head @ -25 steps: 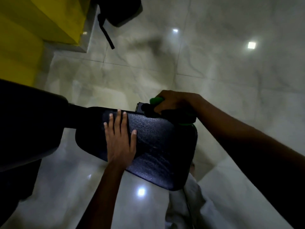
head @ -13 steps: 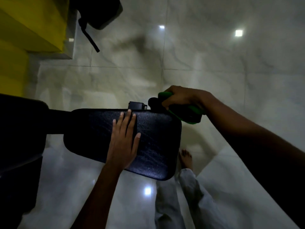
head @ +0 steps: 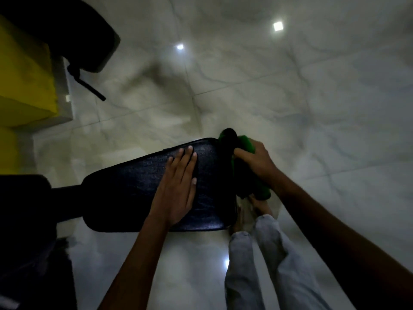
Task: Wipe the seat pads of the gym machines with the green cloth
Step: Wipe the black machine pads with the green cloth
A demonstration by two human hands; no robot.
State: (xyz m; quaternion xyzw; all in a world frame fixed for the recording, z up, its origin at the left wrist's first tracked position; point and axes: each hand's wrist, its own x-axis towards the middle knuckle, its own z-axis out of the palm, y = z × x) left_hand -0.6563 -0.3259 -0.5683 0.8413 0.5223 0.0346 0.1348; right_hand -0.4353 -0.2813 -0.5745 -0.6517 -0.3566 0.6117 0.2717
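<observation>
A black textured seat pad (head: 134, 191) juts out from the dark machine frame (head: 24, 211) on the left. My left hand (head: 176, 189) lies flat on the pad's top, fingers straight and together. At the pad's right end my right hand (head: 254, 159) grips the green cloth (head: 245, 144), which is bunched against the pad's edge and hangs down below the hand. Part of the cloth is lost in shadow.
Glossy pale marble floor tiles (head: 290, 104) spread all around. A yellow block (head: 22, 81) and another black pad with a lever (head: 89, 52) sit at the top left. My legs in light trousers (head: 268, 260) and bare feet stand just right of the pad.
My right hand with the cloth has slid from the pad's far corner down along its right end. The view has swung, so the pad sits more to the centre. My left hand stays flat on the pad.
</observation>
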